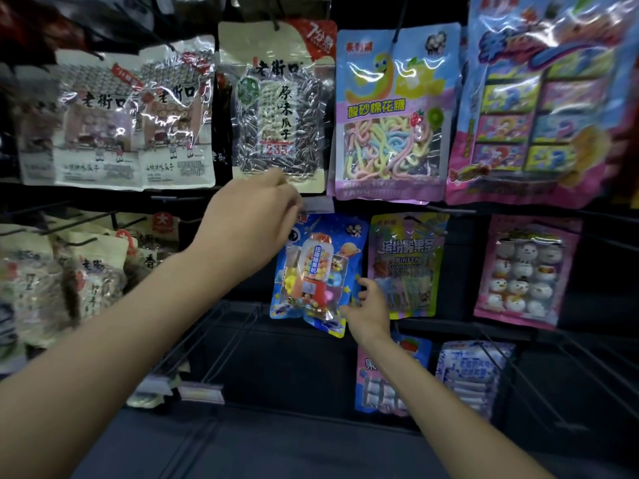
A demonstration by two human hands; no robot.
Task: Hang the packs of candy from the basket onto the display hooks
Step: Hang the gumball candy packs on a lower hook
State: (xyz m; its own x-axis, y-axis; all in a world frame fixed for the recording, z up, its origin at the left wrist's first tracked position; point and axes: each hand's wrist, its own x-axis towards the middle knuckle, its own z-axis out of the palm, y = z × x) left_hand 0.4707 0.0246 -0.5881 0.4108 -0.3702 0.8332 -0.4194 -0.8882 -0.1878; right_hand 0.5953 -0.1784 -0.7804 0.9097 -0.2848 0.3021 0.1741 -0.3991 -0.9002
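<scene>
— What's on the wall, left to right?

— Item one: sunflower seed packs [114,115], upper left, hung. More seed packs [52,271] crowd the lower left hooks. These are not candy, so not our concern.

— Next?

— Item two: bare wire hooks [221,337], lower middle, nothing on them. Room for stock, I'd judge.

— And the hands?

— Item three: left hand [252,223], raised to the hook by the small price tag [320,203]. Its fingers are bunched and curled onto the top corner of the blue candy pack [318,267]. It's a pinch, as far as the blur allows. Item four: that pack, middle row, slightly tilted, its top edge at the hook. Whether its hole is over the wire, I cannot tell. A second pack of the same kind seems to sit behind it.

— Right hand?

— Item five: right hand [368,307], fingers curled round the pack's lower right edge, steadying it.

— Further right?

— Item six: sour strips pack [404,264], just beside, hung. Item seven: snowman pack [525,271], hung. In the row above are a marshmallow rope pack [390,115] and a big pink pack [543,98], both hung.

— So, progress?

— Several candy packs are up and one is being seated now. The basket is out of sight, so I cannot say how many remain.
</scene>
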